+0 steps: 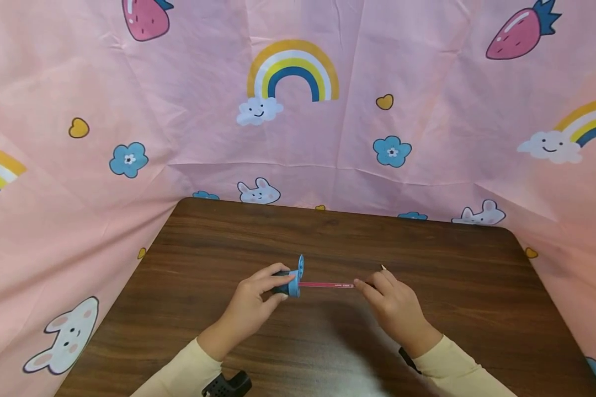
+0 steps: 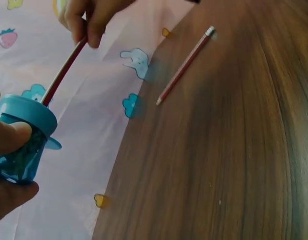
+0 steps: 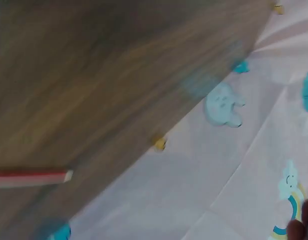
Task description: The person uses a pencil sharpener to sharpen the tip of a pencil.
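My left hand [image 1: 255,295] grips a small blue pencil sharpener [image 1: 293,284] with a see-through shavings cup and a round lid flipped open. In the left wrist view the thumb presses against the side of the sharpener [image 2: 27,107], and dark shavings show through its wall. A red pencil [image 1: 325,285] runs from the sharpener's opening to my right hand [image 1: 394,303]. Thumb and fingers of the right hand [image 2: 96,17] pinch the pencil's far part. The pencil's point is hidden inside the sharpener. Both are held above the table.
A second red pencil [image 2: 186,65] lies on the dark wooden table [image 1: 278,237], mostly behind my right hand in the head view. In the right wrist view one end of this pencil [image 3: 33,178] shows at left. A pink printed cloth [image 1: 203,110] hangs around the table's edges.
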The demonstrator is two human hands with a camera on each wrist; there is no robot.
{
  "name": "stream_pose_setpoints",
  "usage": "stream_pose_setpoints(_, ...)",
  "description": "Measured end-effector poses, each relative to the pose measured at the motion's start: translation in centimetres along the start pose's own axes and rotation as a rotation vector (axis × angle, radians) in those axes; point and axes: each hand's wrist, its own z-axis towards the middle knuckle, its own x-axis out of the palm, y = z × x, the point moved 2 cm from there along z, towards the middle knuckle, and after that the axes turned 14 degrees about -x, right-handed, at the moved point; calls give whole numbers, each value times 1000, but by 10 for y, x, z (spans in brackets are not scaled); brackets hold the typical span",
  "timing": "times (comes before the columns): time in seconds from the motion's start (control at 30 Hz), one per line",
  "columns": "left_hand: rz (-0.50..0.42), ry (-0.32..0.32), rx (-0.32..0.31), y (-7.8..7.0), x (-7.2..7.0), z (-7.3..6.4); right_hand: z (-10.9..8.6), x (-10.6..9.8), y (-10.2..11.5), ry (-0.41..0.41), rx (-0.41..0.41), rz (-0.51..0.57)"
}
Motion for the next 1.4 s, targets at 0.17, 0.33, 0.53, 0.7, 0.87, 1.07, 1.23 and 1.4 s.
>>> stream_pose_setpoints(0.17,139,-23,192,2,0,-4,3,-4,-2,257,284,351)
stream_pose_setpoints(0.33,166,-63,392,1,3,-7,4,-7,-13,529,798,935)
stream_pose_setpoints(0.53,127,-83,345,1,6,-5,8,-12,-15,530,647,691)
stream_pose_setpoints(0.7,78,-90,227,1,3,-2,7,-17,-11,262,194,161)
stream_pose_setpoints(0.87,21,-85,156,3,0,-1,5,-15,-8,83,-68,-32)
stream_pose_setpoints(1.07,22,-66,124,2,-3,-1,4,-9,-3,12,-74,-87)
stream_pose_setpoints(1.23,96,-63,184,-1,-5,-1,4,-11,-5,158,144,118)
stream_pose_setpoints(1.4,148,-46,281,-1,-4,-2,7,-16,-18,446,562,677)
